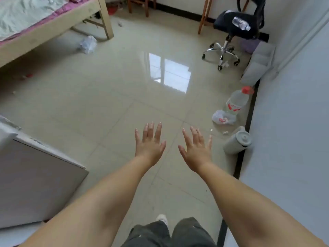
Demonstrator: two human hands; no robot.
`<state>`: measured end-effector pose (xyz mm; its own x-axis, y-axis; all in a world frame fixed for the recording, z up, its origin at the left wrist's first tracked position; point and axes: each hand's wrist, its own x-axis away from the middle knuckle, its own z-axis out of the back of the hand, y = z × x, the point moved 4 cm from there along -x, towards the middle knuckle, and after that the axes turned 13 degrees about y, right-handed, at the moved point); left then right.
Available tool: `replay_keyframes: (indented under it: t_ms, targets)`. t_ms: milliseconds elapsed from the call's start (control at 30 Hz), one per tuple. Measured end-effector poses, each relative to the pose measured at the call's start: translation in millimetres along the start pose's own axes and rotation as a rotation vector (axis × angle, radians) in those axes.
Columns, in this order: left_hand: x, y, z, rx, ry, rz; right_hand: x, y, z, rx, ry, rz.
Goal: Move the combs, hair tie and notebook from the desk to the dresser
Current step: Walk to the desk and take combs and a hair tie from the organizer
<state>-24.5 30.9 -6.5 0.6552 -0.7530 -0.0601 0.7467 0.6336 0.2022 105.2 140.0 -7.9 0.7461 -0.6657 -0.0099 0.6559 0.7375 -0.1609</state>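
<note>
We hold our left hand [149, 143] and right hand [196, 149] out level over the bare floor [110, 97], fingers [157, 131] spread and holding nothing. No comb, hair tie or notebook shows anywhere, so we cannot tell which hand is nearer; wooden legs [203, 16] by the office chair [236, 27] ahead may belong to the desk

No text, brand, number or sign can be read here. The clear bottle [237, 101] with the red cap, by the floor's right edge, wears a red-and-white label too blurred to make out, as are the red marks on the crumpled bag [223, 118] touching it.
</note>
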Motion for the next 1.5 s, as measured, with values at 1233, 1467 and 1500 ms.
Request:
replay_keyframes:
  t_ms: [1233, 1467, 1500]
  targets:
    - [-858, -77, -33, -0.105, -0.096, -0.016, -848, 80, -9, 0.01, -0.011, -0.168]
    - [-1062, -37, -55, -0.079, -0.119, -0.158, -1027, 137, 6, 0.011, 0.016, -0.282]
    - [-1093, -30, -62, -0.083, -0.121, -0.179, -1056, 146, 5, 0.012, 0.016, -0.283]
